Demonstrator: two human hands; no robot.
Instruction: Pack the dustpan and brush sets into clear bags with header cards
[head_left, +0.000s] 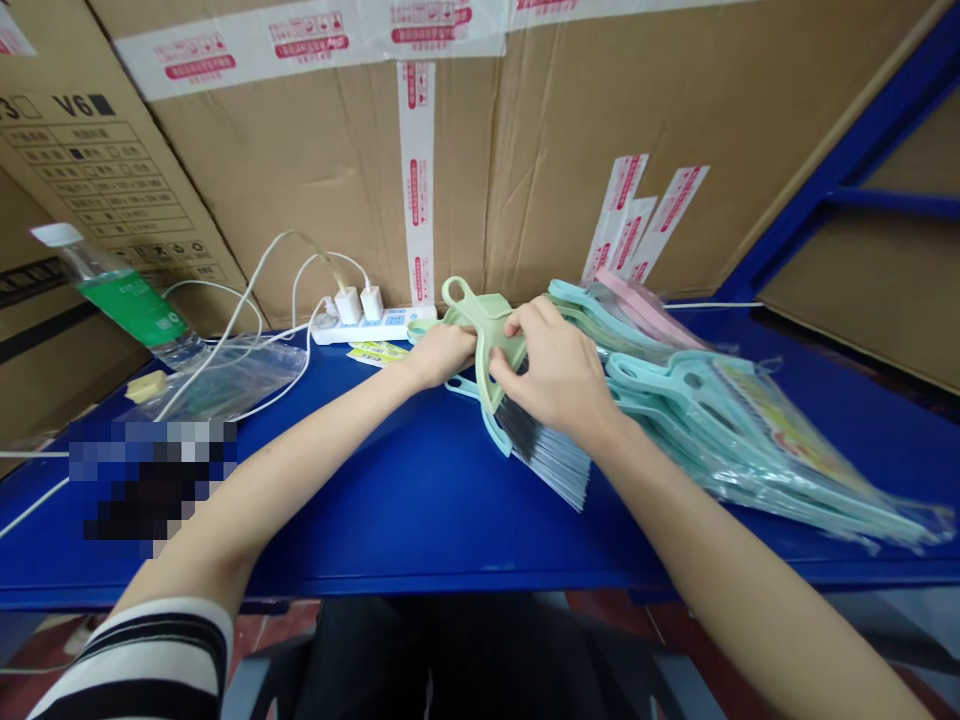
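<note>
My right hand (559,370) is closed on a light green hand brush (491,330), thumb on its near side and fingers over its right edge. The brush is tilted, its looped handle up to the left and its dark bristles (519,425) down. My left hand (444,356) is at the left of the brush, fingers curled and partly hidden behind it; what they hold I cannot make out. Another green loop (421,326) shows just beyond the left hand. Beneath the green brush lies a light blue brush (495,432) with grey bristles (559,465).
Bagged blue brush sets (697,400) are piled to the right, with a pink one (637,300) behind. A power strip (390,325) with plugs and white cables stands at the back. At left are a bottle (135,305) and a plastic bag (247,375). Cartons (315,170) wall the blue table (405,510).
</note>
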